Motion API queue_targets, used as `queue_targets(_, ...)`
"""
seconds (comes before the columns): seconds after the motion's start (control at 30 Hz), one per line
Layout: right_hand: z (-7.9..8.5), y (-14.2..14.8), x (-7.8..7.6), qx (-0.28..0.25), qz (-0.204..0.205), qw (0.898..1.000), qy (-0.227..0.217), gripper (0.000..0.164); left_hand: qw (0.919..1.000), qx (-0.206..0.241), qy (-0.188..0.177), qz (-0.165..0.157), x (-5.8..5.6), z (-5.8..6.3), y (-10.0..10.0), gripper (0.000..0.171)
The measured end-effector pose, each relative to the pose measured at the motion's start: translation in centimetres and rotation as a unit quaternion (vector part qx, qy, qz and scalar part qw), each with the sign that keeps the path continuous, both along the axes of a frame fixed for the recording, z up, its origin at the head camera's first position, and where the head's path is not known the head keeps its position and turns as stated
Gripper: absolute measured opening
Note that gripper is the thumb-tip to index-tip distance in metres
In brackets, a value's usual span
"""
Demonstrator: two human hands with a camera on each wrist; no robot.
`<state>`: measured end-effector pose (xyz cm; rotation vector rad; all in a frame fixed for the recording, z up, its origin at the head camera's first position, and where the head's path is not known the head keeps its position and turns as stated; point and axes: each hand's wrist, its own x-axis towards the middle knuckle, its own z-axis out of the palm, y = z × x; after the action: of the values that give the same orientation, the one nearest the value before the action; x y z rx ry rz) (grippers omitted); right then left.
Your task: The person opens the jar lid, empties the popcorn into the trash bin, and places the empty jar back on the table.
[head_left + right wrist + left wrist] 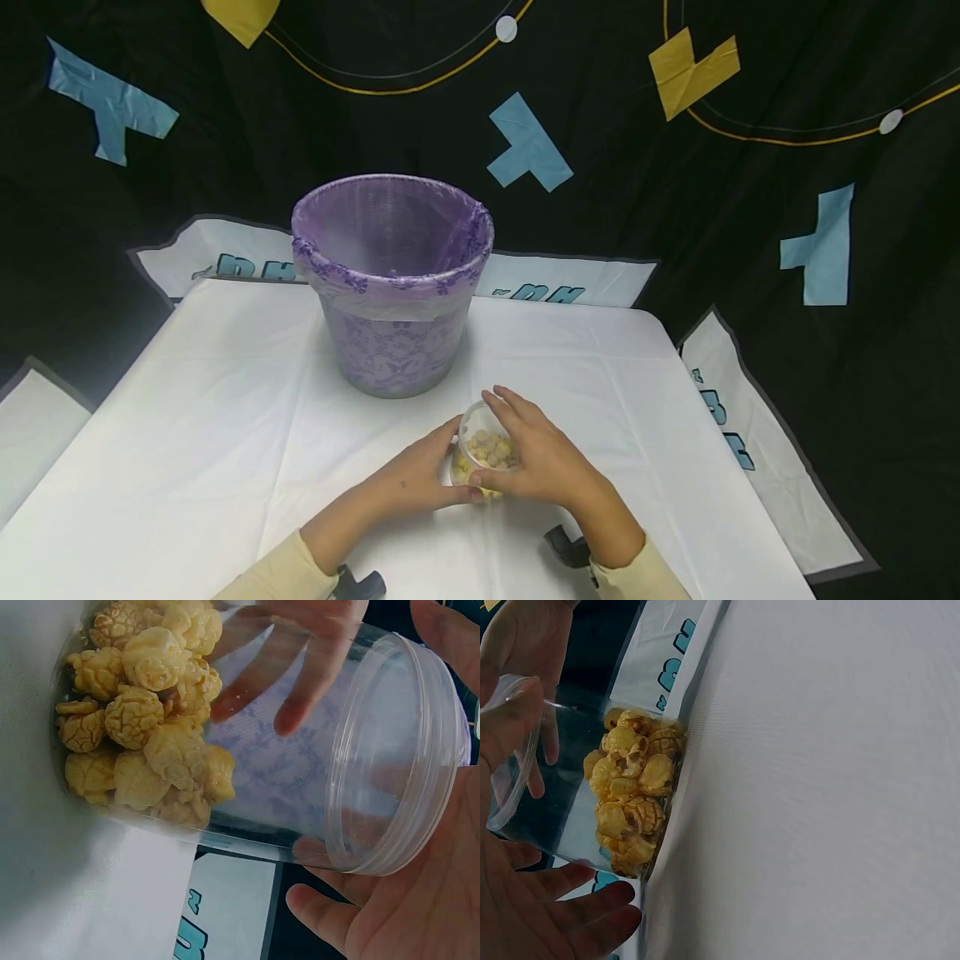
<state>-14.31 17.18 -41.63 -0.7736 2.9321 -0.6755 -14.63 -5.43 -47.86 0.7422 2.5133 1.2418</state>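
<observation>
A clear plastic jar [459,473] with a round clear lid [397,765] stands upright on the white table near its front middle. Caramel popcorn [142,712] fills its lower part. My left hand [412,475] holds the jar from the left, thumb at the front and fingers round the far side. From the right, my right hand [543,458] grips the lid at the top, its thumb in front and fingertips over the far edge. In the left wrist view the popcorn [634,787] shows through the wall.
Behind the jar stands a purple waste bin [393,342] with a clear liner folded over its rim. White cloth covers the table [187,467]. A black curtain [600,225] with blue tape pieces hangs at the back. Dark wrist mounts [567,547] sit beside my sleeves.
</observation>
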Motion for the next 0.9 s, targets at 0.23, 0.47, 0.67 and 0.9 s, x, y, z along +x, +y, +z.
queue_targets(0.23,-0.21,-0.20,-0.14,-0.002,0.010,1.000,0.016,0.106,0.9999,-0.001,0.007,0.013,0.01,-0.19,0.29,0.111)
queue_targets(0.47,-0.61,-0.28,-0.19,-0.003,0.012,1.000,0.027,0.100,0.9999,0.008,-0.003,0.011,0.16,-0.18,0.40,0.105)
queue_targets(0.67,-0.60,-0.50,-0.09,-0.005,0.010,0.999,0.030,0.096,0.9999,0.003,0.002,0.012,0.25,-0.10,0.33,0.105)
queue_targets(0.9,-0.40,-0.58,-0.09,-0.024,0.014,0.998,0.054,0.095,0.9991,-0.009,0.033,0.025,0.18,0.74,0.19,0.105)
